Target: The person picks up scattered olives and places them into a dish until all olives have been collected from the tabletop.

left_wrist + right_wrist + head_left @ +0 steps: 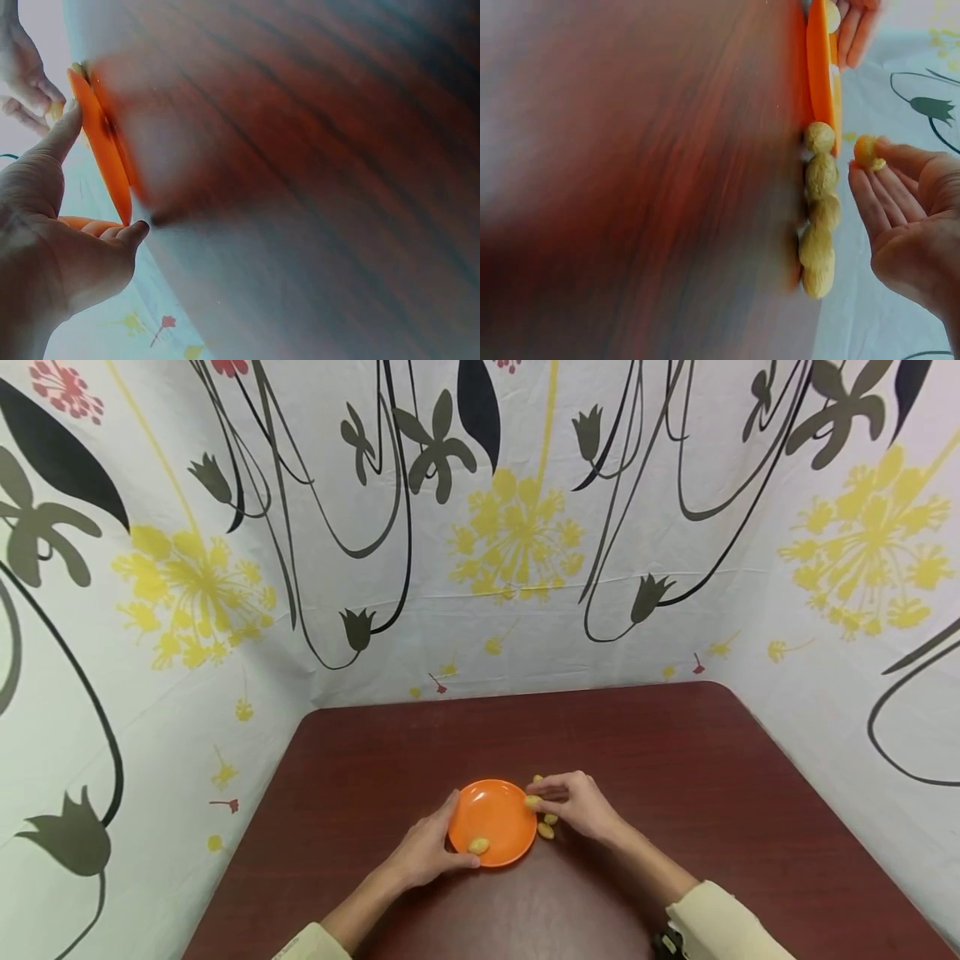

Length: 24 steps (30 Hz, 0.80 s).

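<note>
I am facing a dark reddish-brown, wood-grained table (660, 752), its two rounded far corners showing ahead of me. White flower-printed sheeting (465, 647) is rising behind its far edge and along both sides (faint creases are running across it). Big yellow dandelion-like blooms (521, 539), grey-green tulip shapes (358, 631) and pointed black leaves (480, 410) are spreading over it, small red sprigs (438, 684) sitting lower. A pale sheen (517, 906) is glowing on the near wood.

sleeves (722, 920) cut off, wrist-view tabletop (315, 150) blurred, some peanuts (551, 819) partly hidden
</note>
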Motion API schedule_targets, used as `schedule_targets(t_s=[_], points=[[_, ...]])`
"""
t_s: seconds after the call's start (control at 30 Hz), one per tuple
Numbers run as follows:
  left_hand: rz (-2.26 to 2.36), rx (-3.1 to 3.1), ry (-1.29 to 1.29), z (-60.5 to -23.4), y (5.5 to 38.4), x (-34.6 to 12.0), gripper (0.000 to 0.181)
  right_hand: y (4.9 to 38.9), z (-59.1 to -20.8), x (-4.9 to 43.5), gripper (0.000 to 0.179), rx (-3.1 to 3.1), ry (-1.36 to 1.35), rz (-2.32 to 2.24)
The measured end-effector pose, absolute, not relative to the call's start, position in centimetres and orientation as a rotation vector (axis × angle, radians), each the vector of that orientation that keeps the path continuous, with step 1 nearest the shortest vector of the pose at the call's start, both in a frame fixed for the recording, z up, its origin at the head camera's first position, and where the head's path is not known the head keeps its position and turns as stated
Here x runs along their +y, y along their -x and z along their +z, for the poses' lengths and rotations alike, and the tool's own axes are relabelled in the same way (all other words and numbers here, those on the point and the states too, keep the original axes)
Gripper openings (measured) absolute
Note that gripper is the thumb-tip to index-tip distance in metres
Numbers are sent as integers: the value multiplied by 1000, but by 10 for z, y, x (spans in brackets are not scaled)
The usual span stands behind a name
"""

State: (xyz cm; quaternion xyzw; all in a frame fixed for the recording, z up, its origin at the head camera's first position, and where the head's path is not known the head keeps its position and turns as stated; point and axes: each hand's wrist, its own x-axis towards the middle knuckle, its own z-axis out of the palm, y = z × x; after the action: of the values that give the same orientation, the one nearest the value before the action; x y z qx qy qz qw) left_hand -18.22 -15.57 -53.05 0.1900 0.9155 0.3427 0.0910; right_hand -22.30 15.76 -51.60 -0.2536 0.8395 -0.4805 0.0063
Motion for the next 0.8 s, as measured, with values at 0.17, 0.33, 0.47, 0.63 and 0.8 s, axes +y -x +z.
schedule_targets(t_s=[0.17,0.33,0.47,0.63,0.8], points=[[1025,2696,-549,-531,182,-155,117,232,-520,141,24,2487,863,-1508],[1028,2701,-558,-530,182,-155,117,236,-525,122,23,2427,924,-1503],[1026,2704,-561,-530,182,-155,117,239,-530,109,23,2428,943,-1478],[1028,2706,-569,-530,183,-155,117,240,-532,98,24,2352,967,-1473],[1016,2710,-570,-530,183,-156,116,239,-535,89,25,2353,975,-1430]])
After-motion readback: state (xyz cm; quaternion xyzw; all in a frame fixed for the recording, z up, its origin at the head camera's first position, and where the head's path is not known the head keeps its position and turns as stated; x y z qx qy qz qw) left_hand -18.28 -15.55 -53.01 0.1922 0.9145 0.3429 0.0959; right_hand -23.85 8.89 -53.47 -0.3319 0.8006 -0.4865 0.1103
